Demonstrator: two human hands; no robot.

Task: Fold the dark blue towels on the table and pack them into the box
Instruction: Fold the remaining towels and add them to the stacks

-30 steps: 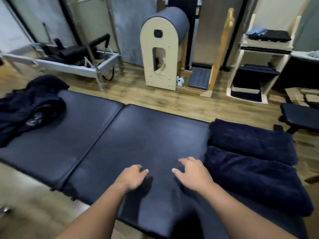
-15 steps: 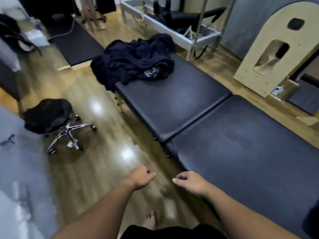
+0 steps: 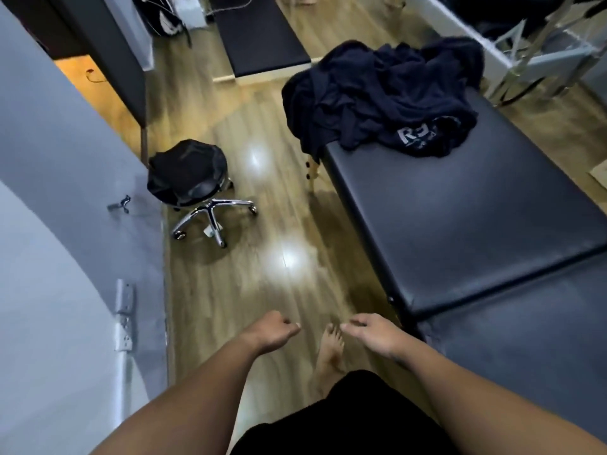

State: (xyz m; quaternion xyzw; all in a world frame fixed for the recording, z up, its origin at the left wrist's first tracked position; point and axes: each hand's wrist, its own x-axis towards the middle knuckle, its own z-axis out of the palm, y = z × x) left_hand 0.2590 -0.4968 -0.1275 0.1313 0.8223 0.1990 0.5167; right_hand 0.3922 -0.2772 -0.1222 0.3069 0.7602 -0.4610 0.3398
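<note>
A grey wall (image 3: 59, 192) fills the left side, with one pale strip of sockets (image 3: 124, 315) fixed low on it. Next to it, on the wooden floor (image 3: 262, 178), stands one round black stool (image 3: 189, 174) on a chrome five-spoke base.

Low in the middle, two bare forearms reach forward over the floor. The left hand (image 3: 271, 331) is loosely curled, knuckles up, its fingers (image 3: 289, 325) tucked narrow toward the palm and gripping nothing. One bare foot (image 3: 330, 348) shows on the floor between the hands. The right hand (image 3: 377, 334) is palm down with fingers a little more relaxed and slightly spread, also empty, just beside the near edge of the tabletop (image 3: 476, 231).

That black padded tabletop runs up the right side. At its far end lies one crumpled heap of dark blue towels (image 3: 377, 93), unfolded, spilling over the corner, with a pale printed logo showing on one piece. How many towels are in the heap cannot be told. The heap is well apart from both hands.
</note>
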